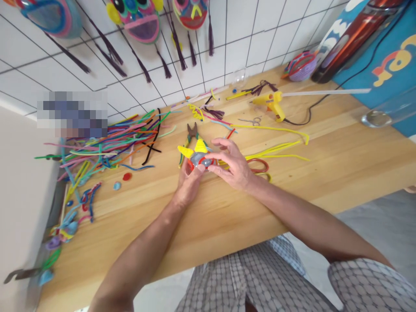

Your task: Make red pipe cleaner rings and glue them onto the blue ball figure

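Note:
Between my hands, above the wooden table, is a small craft figure [197,161] with a clear grey body, red trim and two yellow pointed pieces like ears. My left hand [189,184] grips it from the left and below, thumb pressed on its front. Fingertips and thumb of my right hand [235,167] close on its right edge, while another finger is raised. Just behind the figure lie pliers [192,130] with green handles, jaws pointing away. Scissors [260,165] with red handles are partly hidden by my right hand, beside yellow pipe cleaners [276,151].
A heap of coloured pipe cleaners [130,138] lies left. A yellow glue gun [271,104] with a clear stick rests back right, its cord trailing. A red flask [344,47] and a clear cup [377,117] stand right. Masks [141,26] hang on the tiled wall.

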### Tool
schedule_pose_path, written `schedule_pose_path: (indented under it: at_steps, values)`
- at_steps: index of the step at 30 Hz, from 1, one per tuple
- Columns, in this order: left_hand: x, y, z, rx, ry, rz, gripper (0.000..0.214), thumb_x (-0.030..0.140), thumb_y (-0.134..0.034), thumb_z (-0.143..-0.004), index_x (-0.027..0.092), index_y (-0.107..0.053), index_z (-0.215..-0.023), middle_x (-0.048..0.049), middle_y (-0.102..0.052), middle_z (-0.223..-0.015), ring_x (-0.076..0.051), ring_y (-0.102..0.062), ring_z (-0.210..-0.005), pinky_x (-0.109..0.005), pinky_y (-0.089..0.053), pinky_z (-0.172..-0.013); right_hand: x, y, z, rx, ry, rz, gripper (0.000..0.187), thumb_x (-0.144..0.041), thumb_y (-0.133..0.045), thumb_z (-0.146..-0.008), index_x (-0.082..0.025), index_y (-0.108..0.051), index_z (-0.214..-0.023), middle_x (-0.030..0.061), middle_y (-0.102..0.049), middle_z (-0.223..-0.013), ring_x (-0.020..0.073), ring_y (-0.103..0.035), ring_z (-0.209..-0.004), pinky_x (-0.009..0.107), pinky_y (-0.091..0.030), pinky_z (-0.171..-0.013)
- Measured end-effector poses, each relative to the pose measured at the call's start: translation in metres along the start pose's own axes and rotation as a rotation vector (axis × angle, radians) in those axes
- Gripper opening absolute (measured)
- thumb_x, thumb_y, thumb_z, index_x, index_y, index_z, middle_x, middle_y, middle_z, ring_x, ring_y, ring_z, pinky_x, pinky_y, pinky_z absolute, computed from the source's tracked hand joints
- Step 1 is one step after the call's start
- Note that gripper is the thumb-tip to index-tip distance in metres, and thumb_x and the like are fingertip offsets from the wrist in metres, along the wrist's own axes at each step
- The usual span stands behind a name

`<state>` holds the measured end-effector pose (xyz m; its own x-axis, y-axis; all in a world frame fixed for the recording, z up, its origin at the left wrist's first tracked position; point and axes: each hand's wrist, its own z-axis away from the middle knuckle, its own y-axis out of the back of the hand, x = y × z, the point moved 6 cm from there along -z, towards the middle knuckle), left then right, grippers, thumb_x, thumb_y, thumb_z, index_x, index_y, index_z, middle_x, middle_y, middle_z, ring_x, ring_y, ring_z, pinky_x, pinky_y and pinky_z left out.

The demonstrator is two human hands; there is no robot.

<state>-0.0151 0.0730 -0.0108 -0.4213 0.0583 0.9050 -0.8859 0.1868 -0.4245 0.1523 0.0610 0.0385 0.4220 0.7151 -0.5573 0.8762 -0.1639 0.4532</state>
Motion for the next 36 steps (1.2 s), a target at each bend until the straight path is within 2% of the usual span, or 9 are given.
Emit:
schedule_pose_path:
  at_steps: [6,12,21,24,28,33,36]
  values:
    - [0.0,-0.002,0.001,0.007,0.01,-0.005,0.049,0.047,-0.095,-0.082,0.026,-0.069,-0.117,-0.0055,-0.079,-0.124,-0.025,-0.079,-0.114,-0.046,-0.064,-0.108,0.003,0.0,0.0,-0.023,-0.01,0.013,0.028,-0.044,-0.069,-0.107,-0.03,-0.077,-0.129,0.015,-0.064,-0.15,0.0322,-0.063,-0.14,0.056,-0.059,-0.111]
    - [-0.003,0.003,0.0,0.067,-0.066,-0.073,0.054,0.052,-0.096,-0.08,0.028,-0.069,-0.12,-0.0033,-0.079,-0.121,-0.023,-0.077,-0.112,-0.041,-0.061,-0.108,0.005,0.002,0.003,-0.033,-0.052,-0.005,0.027,-0.041,-0.07,-0.106,-0.029,-0.078,-0.129,0.015,-0.064,-0.15,0.0333,-0.064,-0.139,0.057,-0.059,-0.11]
    - [-0.002,-0.001,0.002,0.061,-0.06,-0.124,0.059,0.054,-0.094,-0.082,0.029,-0.068,-0.129,-0.0064,-0.079,-0.131,-0.026,-0.075,-0.122,-0.046,-0.057,-0.114,0.009,0.004,0.004,-0.018,-0.078,0.008,0.025,-0.038,-0.075,-0.103,-0.031,-0.08,-0.126,0.0131,-0.067,-0.143,0.0327,-0.068,-0.132,0.057,-0.062,-0.106]
    - [0.002,-0.003,0.003,0.071,-0.082,-0.142,0.059,0.053,-0.094,-0.083,0.026,-0.066,-0.127,-0.008,-0.079,-0.131,-0.026,-0.075,-0.12,-0.044,-0.059,-0.111,0.008,0.005,0.004,-0.024,-0.075,0.035,0.023,-0.038,-0.073,-0.104,-0.03,-0.08,-0.124,0.0132,-0.068,-0.141,0.033,-0.068,-0.131,0.057,-0.062,-0.106]
    - [0.006,-0.004,0.004,0.145,-0.09,-0.21,0.064,0.052,-0.096,-0.081,0.023,-0.062,-0.127,-0.0098,-0.078,-0.127,-0.027,-0.077,-0.115,-0.043,-0.062,-0.105,0.007,0.007,0.003,-0.007,-0.052,0.061,0.022,-0.035,-0.074,-0.103,-0.029,-0.08,-0.124,0.0133,-0.068,-0.139,0.0323,-0.069,-0.131,0.056,-0.062,-0.106]
    - [0.008,-0.007,0.003,0.197,-0.13,-0.224,0.063,0.047,-0.098,-0.076,0.023,-0.059,-0.119,-0.0088,-0.076,-0.124,-0.027,-0.076,-0.111,-0.043,-0.063,-0.1,0.008,0.008,0.004,0.003,-0.029,0.068,0.024,-0.028,-0.076,-0.101,-0.029,-0.08,-0.125,0.0132,-0.068,-0.14,0.0312,-0.071,-0.129,0.054,-0.063,-0.105]
    - [0.008,-0.007,0.004,0.216,-0.139,-0.242,0.059,0.045,-0.097,-0.076,0.023,-0.059,-0.115,-0.0071,-0.075,-0.116,-0.026,-0.075,-0.102,-0.041,-0.064,-0.093,0.009,0.009,0.004,0.026,-0.013,0.077,0.024,-0.028,-0.079,-0.1,-0.029,-0.08,-0.124,0.0126,-0.069,-0.138,0.031,-0.072,-0.127,0.053,-0.064,-0.103]
